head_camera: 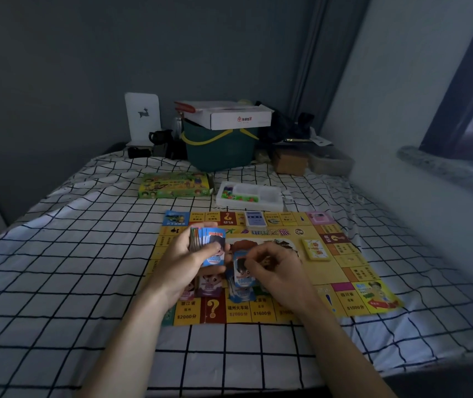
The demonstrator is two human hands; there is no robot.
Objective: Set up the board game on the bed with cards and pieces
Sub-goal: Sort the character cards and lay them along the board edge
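Leftmost, I see the bed (57, 268) under a white sheet with a dark grid, and at its far edge a white panel (142, 117) standing upright against the wall. Next, the game box (175, 185) lies flat on the sheet beyond the board. My left hand (185, 261) hovers over the board's left half, fingers and thumb curled round a fanned deck (206, 244) of blue-faced cards. Beneath both hands the yellow board (341, 271) lies flat on the bed, its near edge facing me. Small piles (215, 285) of cards rest on the board under and between the hands. My right hand (275, 268), just beside the left and not touching it, pinches a single card (242, 271) above those piles. Farther back, a blue stack (255, 219) sits on the board's far edge and a yellow stack (315, 249) on its right side. A clear tray (269, 198) with coloured pieces lies just beyond the board. Behind it stands a green basket (221, 150) with a white carton (229, 114) on top. Rightmost, a stone sill (445, 170) runs along the wall.
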